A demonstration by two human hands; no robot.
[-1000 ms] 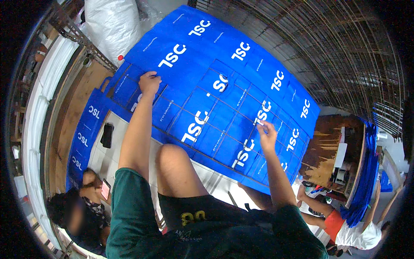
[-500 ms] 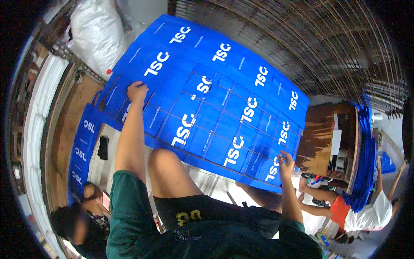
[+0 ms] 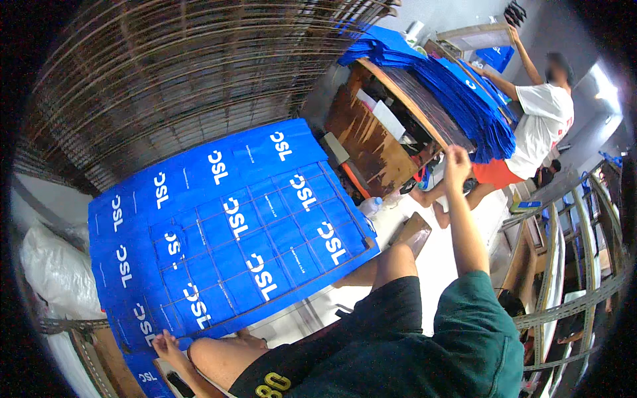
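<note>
A large blue printed fabric sheet (image 3: pixel 192 219) with white lettering lies spread out in front of my knees. Lines of a wire grid cross its nearer part; whether the wires run over or under it I cannot tell. At its near left corner is my left hand (image 3: pixel 167 346), fingers loosely bent and apart, close to the blue cloth. My right hand (image 3: pixel 456 167) is stretched far out to the right, away from the sheet. Its fingers are pinched together before the wooden edge of a stand; anything between them is too small to make out.
Stacked wire racks (image 3: pixel 179 73) rise behind the sheet. A wooden stand (image 3: pixel 371 139) carries a pile of blue fabric (image 3: pixel 458 99). Beside it a person in a white shirt (image 3: pixel 547 113) raises a frame (image 3: pixel 481 36). A white plastic sack (image 3: pixel 56 265) sits at left.
The view has swung right. My right hand has gone from above the sheet's near right part out toward the wooden stand. My left hand is now lower, by the sheet's near left corner.
</note>
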